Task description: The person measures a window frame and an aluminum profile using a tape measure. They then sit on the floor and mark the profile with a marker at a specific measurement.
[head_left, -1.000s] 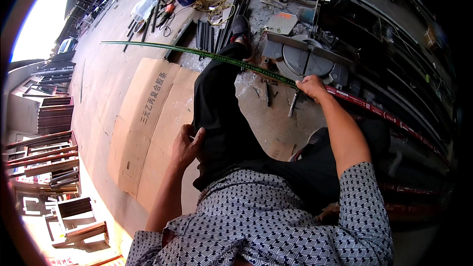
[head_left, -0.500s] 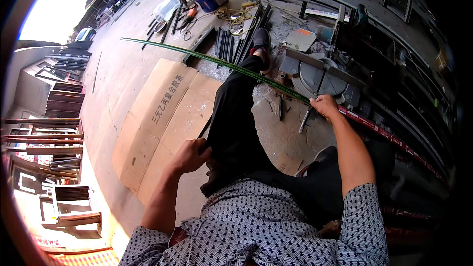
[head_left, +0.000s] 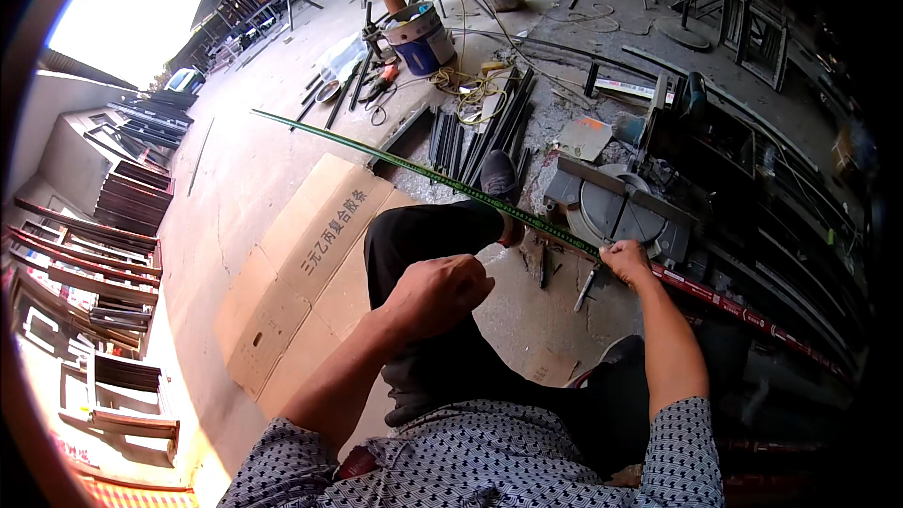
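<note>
A long, thin green strip with fine markings stretches from the far left, across my lower leg, to my right hand. My right hand is closed, its thumb and fingers pinching the strip's near end. Just beyond those fingers a red bar with white print runs off to the lower right. My left hand is a fist above my left thigh, away from the strip; the inside of the fist is hidden. Beside the strip, to the right, stands a mitre saw with a round grey base.
Flattened cardboard lies on the floor at left. Dark metal profiles, a yellow cord and a blue-and-white bucket are farther ahead. More profiles crowd the right side. Frames lean along the left wall.
My left hand has risen from beside my thigh and moved right, over my leg. My left knee is bent more. My right hand still pinches the strip; the view has tilted up slightly.
</note>
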{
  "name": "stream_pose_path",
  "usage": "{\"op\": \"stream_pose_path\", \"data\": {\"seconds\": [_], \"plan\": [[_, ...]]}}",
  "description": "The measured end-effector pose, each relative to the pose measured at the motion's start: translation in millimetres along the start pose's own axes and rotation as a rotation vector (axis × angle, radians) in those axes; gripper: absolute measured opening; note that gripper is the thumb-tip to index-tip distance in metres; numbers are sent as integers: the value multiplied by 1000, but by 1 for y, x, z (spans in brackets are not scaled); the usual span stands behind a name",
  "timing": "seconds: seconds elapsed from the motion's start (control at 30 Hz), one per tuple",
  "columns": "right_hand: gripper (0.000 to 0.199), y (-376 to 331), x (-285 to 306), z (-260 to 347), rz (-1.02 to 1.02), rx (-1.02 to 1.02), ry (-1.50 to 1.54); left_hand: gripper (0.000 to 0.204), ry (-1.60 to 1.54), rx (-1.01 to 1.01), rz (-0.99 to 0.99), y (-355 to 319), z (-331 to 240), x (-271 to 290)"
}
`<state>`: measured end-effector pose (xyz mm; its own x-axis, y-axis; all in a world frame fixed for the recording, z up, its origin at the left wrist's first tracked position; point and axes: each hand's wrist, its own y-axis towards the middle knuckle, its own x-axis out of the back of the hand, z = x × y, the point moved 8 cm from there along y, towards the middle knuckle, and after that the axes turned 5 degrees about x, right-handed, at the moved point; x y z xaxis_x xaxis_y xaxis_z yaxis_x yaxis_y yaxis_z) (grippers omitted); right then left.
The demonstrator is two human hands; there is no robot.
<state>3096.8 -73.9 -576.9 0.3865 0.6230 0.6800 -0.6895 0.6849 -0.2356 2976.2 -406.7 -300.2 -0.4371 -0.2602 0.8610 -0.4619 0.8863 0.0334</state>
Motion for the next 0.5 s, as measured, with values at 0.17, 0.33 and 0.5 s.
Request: {"op": "stream_pose_path", "data": {"seconds": [0.17, 0.33, 0.5], "plan": [[42, -3, -8, -2, 7, -1, -6, 22, 50, -165, 460, 59, -19, -82], [39, -14, -15, -18, 53, -54, -12, 32, 149, -207, 643, 101, 6, -127], [38, -42, -32, -59, 176, -224, -99, 30, 165, -212, 613, 162, 54, -129]]}}
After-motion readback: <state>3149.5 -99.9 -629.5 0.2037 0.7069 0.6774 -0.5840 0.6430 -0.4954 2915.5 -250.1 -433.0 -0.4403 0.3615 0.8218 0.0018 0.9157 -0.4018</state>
